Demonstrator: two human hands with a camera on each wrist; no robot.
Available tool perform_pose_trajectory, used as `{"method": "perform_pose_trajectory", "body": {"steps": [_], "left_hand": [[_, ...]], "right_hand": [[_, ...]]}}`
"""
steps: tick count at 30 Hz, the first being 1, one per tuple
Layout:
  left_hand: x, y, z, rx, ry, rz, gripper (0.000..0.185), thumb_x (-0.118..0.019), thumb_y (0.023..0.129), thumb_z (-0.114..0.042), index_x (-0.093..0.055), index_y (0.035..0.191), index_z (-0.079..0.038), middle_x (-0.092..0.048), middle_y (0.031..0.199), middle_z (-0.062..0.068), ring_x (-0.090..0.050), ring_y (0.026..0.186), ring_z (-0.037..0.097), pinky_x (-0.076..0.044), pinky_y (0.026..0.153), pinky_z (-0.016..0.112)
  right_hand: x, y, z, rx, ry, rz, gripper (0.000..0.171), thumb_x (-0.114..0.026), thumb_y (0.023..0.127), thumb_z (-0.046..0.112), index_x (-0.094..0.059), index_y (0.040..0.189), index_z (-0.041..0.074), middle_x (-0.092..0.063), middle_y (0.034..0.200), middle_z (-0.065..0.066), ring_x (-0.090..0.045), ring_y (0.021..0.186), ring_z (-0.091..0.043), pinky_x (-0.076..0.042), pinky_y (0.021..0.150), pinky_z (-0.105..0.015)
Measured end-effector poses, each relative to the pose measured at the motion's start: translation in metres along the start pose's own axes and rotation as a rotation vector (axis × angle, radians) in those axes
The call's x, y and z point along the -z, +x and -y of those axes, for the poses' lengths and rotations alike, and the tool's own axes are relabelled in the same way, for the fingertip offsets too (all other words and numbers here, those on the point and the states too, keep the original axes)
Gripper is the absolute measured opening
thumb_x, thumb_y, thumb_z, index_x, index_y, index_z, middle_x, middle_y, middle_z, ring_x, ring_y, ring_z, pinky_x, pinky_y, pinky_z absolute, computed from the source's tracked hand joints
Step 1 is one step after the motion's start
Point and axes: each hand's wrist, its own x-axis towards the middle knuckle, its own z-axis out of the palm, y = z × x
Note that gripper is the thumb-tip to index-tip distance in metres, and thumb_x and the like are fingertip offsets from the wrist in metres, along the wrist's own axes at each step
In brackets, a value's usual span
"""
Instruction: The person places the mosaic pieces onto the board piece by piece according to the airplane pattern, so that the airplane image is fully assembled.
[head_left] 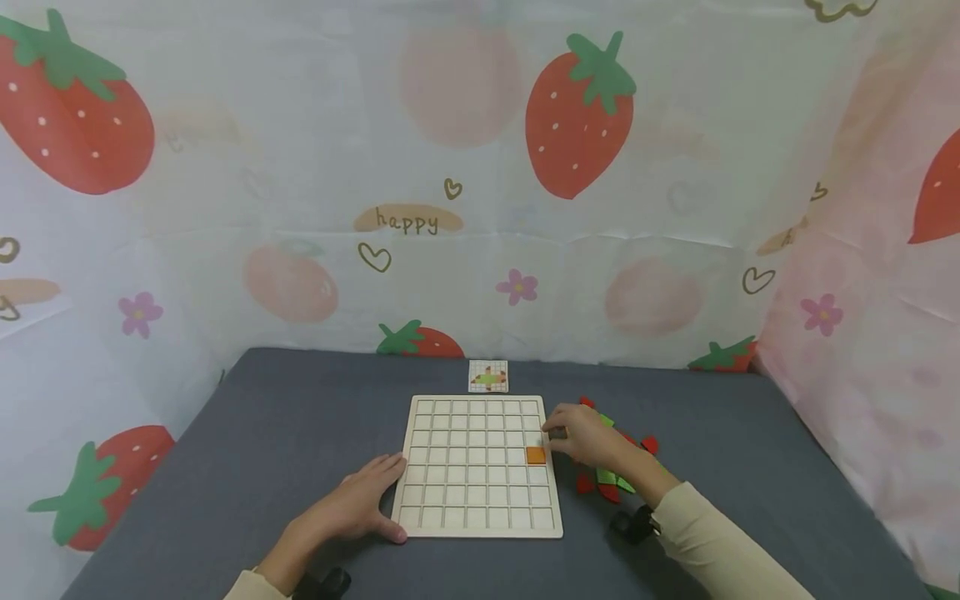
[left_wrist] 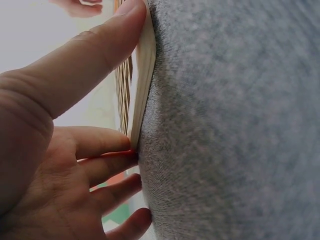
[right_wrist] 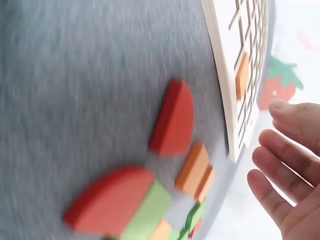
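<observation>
Fingers of the left hand (head_left: 358, 500) — spread apart — touch the left edge of a nearly square grid board (head_left: 477, 457), side edges running away from the person. Its rightmost column, middle row, carries one orange square (head_left: 536, 455). Right hand (head_left: 591, 437) — fingers apart — is beside the right edge, near loose red, green and orange pieces (head_left: 606, 477).

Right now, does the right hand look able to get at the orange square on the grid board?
Probably yes. The right hand is at the right edge of the grid board, seemingly holding nothing, and the orange square lies in the nearest column with nothing visible covering it.
</observation>
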Motion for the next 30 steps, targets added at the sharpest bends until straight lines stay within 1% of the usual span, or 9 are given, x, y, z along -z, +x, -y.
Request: {"method": "perform_pose_trajectory", "body": {"steps": [5, 7, 10, 14, 21, 25, 28, 30], "left_hand": [[-0.001, 0.002, 0.001, 0.004, 0.011, 0.003, 0.104, -0.089, 0.064, -0.035, -0.038, 0.147, 0.003, -0.035, 0.155, 0.022, -0.025, 0.146, 0.042, -0.026, 0.109, 0.066], [0.000, 0.003, 0.001, 0.004, 0.018, 0.005, 0.104, -0.089, 0.064, -0.034, -0.038, 0.147, 0.004, -0.035, 0.155, 0.022, -0.026, 0.146, 0.042, -0.026, 0.109, 0.066], [0.001, 0.004, 0.001, 0.005, 0.024, 0.012, 0.104, -0.088, 0.065, -0.035, -0.038, 0.147, 0.003, -0.035, 0.155, 0.021, -0.026, 0.146, 0.042, -0.026, 0.110, 0.065], [0.002, 0.003, 0.000, 0.006, 0.023, 0.016, 0.104, -0.088, 0.065, -0.035, -0.037, 0.148, 0.003, -0.034, 0.155, 0.021, -0.025, 0.146, 0.042, -0.026, 0.110, 0.065], [0.003, 0.004, -0.001, 0.018, 0.028, 0.031, 0.103, -0.088, 0.066, -0.034, -0.037, 0.148, 0.002, -0.034, 0.155, 0.021, -0.025, 0.146, 0.041, -0.026, 0.110, 0.065], [0.002, 0.004, -0.001, 0.022, 0.032, 0.042, 0.103, -0.088, 0.066, -0.035, -0.037, 0.147, 0.002, -0.034, 0.155, 0.021, -0.026, 0.146, 0.041, -0.026, 0.110, 0.064], [0.002, 0.003, -0.001, 0.015, 0.030, 0.034, 0.102, -0.088, 0.066, -0.034, -0.038, 0.147, 0.003, -0.035, 0.155, 0.021, -0.026, 0.146, 0.042, -0.027, 0.110, 0.064], [0.003, 0.002, -0.002, 0.006, 0.028, 0.026, 0.102, -0.088, 0.066, -0.033, -0.038, 0.147, 0.004, -0.035, 0.155, 0.021, -0.026, 0.146, 0.042, -0.027, 0.109, 0.065]], "right_hand": [[0.011, -0.002, -0.013, -0.059, 0.008, -0.006, 0.023, -0.069, 0.088, 0.009, -0.072, 0.109, 0.002, -0.066, 0.107, -0.009, -0.065, 0.093, -0.023, -0.054, 0.074, -0.031], [0.015, -0.002, -0.019, -0.067, 0.007, -0.008, 0.023, -0.068, 0.089, 0.009, -0.072, 0.111, 0.002, -0.066, 0.108, -0.010, -0.065, 0.094, -0.025, -0.054, 0.074, -0.033], [0.021, -0.001, -0.027, -0.052, -0.030, -0.020, 0.023, -0.068, 0.089, 0.007, -0.072, 0.110, 0.000, -0.066, 0.108, -0.012, -0.065, 0.096, -0.029, -0.055, 0.076, -0.036], [0.025, 0.000, -0.037, -0.068, -0.064, -0.029, 0.024, -0.068, 0.088, 0.005, -0.071, 0.110, -0.002, -0.065, 0.111, -0.015, -0.064, 0.100, -0.033, -0.055, 0.080, -0.041], [0.023, 0.003, -0.056, -0.149, -0.027, -0.054, 0.025, -0.068, 0.088, 0.006, -0.071, 0.112, 0.001, -0.063, 0.121, -0.017, -0.059, 0.112, -0.038, -0.052, 0.089, -0.050], [0.019, 0.004, -0.069, -0.168, -0.004, -0.071, 0.025, -0.067, 0.089, 0.005, -0.071, 0.113, 0.001, -0.064, 0.119, -0.017, -0.060, 0.110, -0.038, -0.052, 0.088, -0.049], [0.017, 0.005, -0.076, -0.190, 0.014, -0.078, 0.024, -0.066, 0.089, 0.004, -0.071, 0.113, 0.002, -0.064, 0.117, -0.017, -0.061, 0.107, -0.037, -0.053, 0.085, -0.048], [0.018, 0.006, -0.079, -0.212, 0.019, -0.077, 0.025, -0.065, 0.090, 0.004, -0.070, 0.114, 0.002, -0.064, 0.118, -0.017, -0.060, 0.109, -0.037, -0.053, 0.086, -0.049]]}}
